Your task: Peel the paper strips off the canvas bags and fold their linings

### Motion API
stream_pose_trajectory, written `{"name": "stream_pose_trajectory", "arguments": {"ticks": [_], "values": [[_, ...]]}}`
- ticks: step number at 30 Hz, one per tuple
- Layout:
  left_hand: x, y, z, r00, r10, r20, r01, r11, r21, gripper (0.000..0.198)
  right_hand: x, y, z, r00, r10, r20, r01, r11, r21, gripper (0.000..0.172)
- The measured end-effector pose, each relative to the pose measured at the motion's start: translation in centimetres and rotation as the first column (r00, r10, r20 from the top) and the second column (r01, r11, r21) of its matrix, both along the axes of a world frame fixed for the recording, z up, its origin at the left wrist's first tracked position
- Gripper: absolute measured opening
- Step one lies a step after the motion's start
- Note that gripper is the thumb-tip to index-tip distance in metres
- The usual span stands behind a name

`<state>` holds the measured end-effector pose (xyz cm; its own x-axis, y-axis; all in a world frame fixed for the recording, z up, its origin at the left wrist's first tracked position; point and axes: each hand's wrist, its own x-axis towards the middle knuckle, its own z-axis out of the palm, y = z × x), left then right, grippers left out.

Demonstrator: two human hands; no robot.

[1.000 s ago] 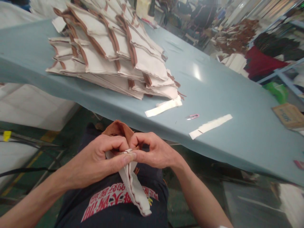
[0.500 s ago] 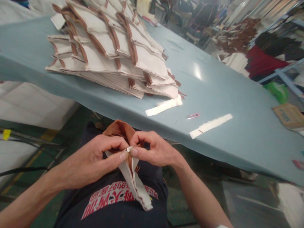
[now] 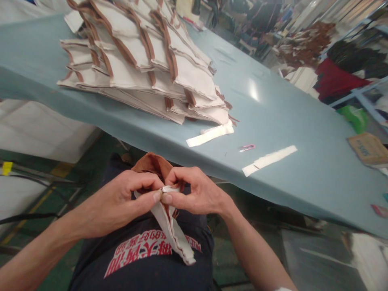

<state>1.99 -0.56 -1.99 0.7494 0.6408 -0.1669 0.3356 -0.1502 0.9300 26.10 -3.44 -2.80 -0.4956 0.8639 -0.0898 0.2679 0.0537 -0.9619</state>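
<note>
The left hand (image 3: 121, 202) has drawn its thumb back along the white, brown-edged cloth strip (image 3: 177, 242), so the two thumb tips now meet. At the right hand (image 3: 197, 194) the strip's top end now lies folded flat. The hanging tail has risen slightly.

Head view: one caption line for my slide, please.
Left hand and right hand pinch a white fabric piece beside a blue table with stacked pieces.

Fabric stack (image 3: 142, 60) lies on table (image 3: 287, 121), strips (image 3: 269, 160) to its right.
</note>
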Motion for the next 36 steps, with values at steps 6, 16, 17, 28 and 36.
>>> {"name": "stream_pose_trajectory", "arguments": {"ticks": [6,16,17,28,36], "values": [[-0.2,-0.2,-0.6,1.0,-0.007,-0.029,0.007,1.0,0.014,0.043,-0.4,-0.5,0.4,0.997,-0.024,0.073,0.015,0.992,0.126,0.021],[-0.7,-0.5,-0.4,0.999,-0.005,0.039,0.004,1.0,0.024,0.036,-0.8,-0.4,0.5,0.998,-0.029,0.059,0.024,0.997,0.076,0.013],[-0.7,-0.5,-0.5,0.999,-0.006,0.045,0.005,1.0,0.019,0.036,-0.7,-0.4,0.4,0.998,-0.019,0.055,0.015,0.998,0.068,0.014],[-0.7,0.0,-0.6,0.998,-0.014,0.069,0.022,0.993,-0.117,0.051,-0.8,-0.7,-0.1,1.0,0.001,0.004,-0.001,0.999,0.047,0.015],[-0.5,-0.2,-1.2,0.995,-0.021,0.1,0.044,0.972,-0.231,0.049,-0.7,-0.8,-0.5,1.0,0.021,-0.002,-0.021,1.0,0.008,0.019]]}}
